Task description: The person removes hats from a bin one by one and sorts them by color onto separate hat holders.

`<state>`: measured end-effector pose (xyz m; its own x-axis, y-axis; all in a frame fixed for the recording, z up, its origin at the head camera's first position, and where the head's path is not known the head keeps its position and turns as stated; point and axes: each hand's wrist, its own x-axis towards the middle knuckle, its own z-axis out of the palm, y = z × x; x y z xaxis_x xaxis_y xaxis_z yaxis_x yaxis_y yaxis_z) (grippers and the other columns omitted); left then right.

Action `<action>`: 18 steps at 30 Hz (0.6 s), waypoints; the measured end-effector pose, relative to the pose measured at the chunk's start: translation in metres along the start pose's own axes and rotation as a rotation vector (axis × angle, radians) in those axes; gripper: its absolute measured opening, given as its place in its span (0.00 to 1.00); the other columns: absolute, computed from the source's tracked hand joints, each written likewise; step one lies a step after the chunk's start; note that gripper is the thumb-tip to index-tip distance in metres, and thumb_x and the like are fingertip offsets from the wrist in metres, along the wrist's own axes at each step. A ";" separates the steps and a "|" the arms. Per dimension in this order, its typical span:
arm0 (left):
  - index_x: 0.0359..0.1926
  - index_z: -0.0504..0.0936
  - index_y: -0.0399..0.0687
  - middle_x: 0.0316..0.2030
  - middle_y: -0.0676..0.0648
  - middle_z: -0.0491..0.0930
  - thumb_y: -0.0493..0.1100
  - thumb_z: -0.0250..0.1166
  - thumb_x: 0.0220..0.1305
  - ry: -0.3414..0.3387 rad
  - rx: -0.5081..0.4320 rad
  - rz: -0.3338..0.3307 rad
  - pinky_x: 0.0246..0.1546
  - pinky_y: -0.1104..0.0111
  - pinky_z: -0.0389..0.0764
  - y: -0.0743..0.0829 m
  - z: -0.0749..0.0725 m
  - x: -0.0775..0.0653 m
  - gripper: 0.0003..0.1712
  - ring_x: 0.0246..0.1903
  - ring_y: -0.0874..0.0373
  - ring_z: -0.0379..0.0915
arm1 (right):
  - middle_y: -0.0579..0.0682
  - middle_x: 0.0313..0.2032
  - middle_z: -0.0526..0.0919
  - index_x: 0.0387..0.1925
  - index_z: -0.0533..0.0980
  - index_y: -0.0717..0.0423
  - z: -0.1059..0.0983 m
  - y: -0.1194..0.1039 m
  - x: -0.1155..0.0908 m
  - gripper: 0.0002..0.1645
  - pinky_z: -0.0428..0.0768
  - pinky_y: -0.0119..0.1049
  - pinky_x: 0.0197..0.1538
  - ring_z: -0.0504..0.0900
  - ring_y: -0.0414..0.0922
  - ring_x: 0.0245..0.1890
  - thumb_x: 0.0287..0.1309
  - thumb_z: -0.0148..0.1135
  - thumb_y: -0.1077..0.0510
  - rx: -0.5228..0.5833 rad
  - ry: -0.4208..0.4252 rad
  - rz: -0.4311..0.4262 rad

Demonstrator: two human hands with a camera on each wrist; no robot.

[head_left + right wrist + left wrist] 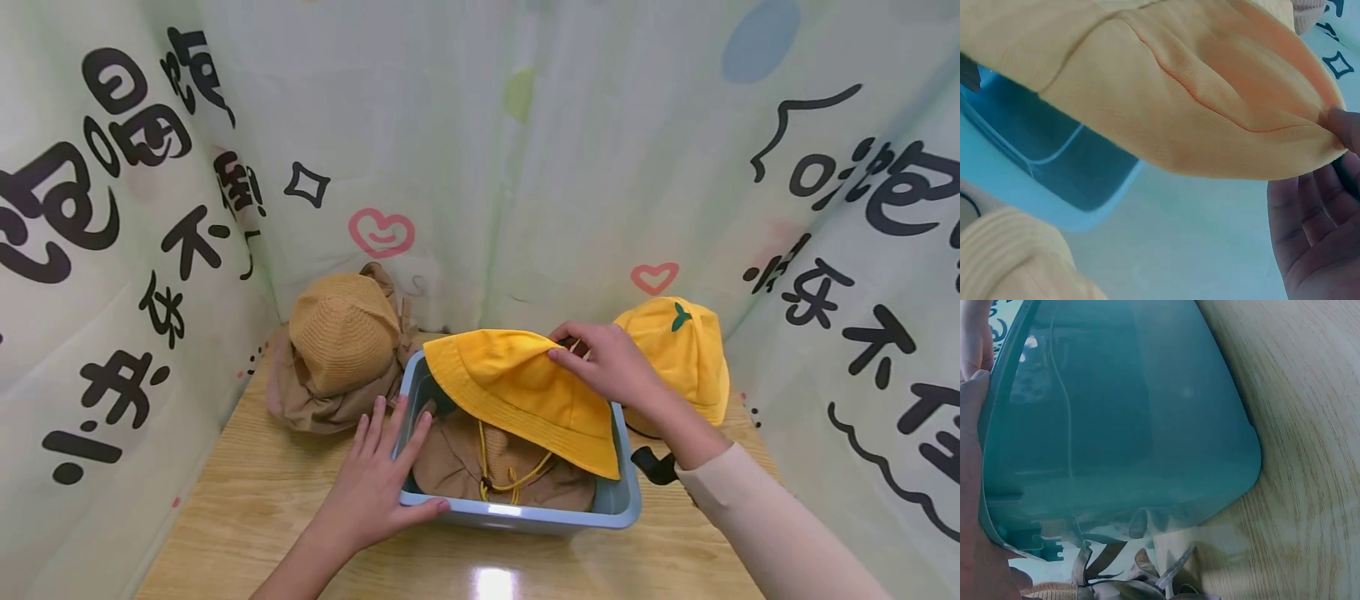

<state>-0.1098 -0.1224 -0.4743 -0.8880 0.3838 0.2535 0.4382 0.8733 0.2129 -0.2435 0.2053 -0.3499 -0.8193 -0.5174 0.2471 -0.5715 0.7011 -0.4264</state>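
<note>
My right hand (611, 358) pinches the upper edge of a yellow bucket hat (525, 383). The hat is tilted over the blue plastic bin (555, 518), its brim slanting down to the bin's right side. Thumb and fingers meet on the hat's cloth (1210, 137) in the right wrist view. Inside the bin lies a brown hat (442, 454) with a yellow drawstring, partly covered by the yellow one. My left hand (375, 479) rests with spread fingers on the bin's front left corner. In the left wrist view, the bin's side wall (1129, 412) fills the middle.
Left of the bin sits a straw-topped tan hat (345, 333) over brown cloth (322, 408). A second yellow hat (675, 358) with a green sprout stands behind the right forearm. Printed white curtains (450, 125) close off the back and both sides of the wooden table (247, 500).
</note>
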 end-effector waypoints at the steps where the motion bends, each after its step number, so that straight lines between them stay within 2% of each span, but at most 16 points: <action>1: 0.80 0.45 0.58 0.79 0.37 0.39 0.83 0.54 0.55 0.001 0.001 0.001 0.72 0.39 0.47 0.000 0.000 0.000 0.62 0.77 0.35 0.28 | 0.43 0.33 0.87 0.41 0.83 0.48 -0.003 -0.001 0.000 0.07 0.79 0.39 0.37 0.82 0.40 0.32 0.65 0.65 0.51 0.002 0.003 0.003; 10: 0.80 0.45 0.59 0.79 0.37 0.40 0.82 0.55 0.55 0.000 -0.011 -0.002 0.72 0.38 0.48 0.000 -0.001 0.000 0.62 0.77 0.35 0.28 | 0.46 0.37 0.88 0.44 0.83 0.50 -0.021 0.000 -0.005 0.09 0.79 0.40 0.38 0.84 0.44 0.35 0.67 0.64 0.51 0.012 0.076 0.039; 18: 0.80 0.45 0.60 0.79 0.37 0.41 0.82 0.55 0.55 0.003 -0.011 0.004 0.71 0.38 0.50 0.001 0.000 0.000 0.61 0.76 0.34 0.30 | 0.45 0.35 0.86 0.45 0.82 0.49 -0.038 0.002 -0.015 0.10 0.79 0.35 0.33 0.82 0.43 0.33 0.68 0.62 0.51 0.009 0.145 0.062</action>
<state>-0.1096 -0.1216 -0.4740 -0.8857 0.3863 0.2574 0.4433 0.8684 0.2221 -0.2340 0.2336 -0.3212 -0.8515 -0.3966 0.3430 -0.5197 0.7250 -0.4521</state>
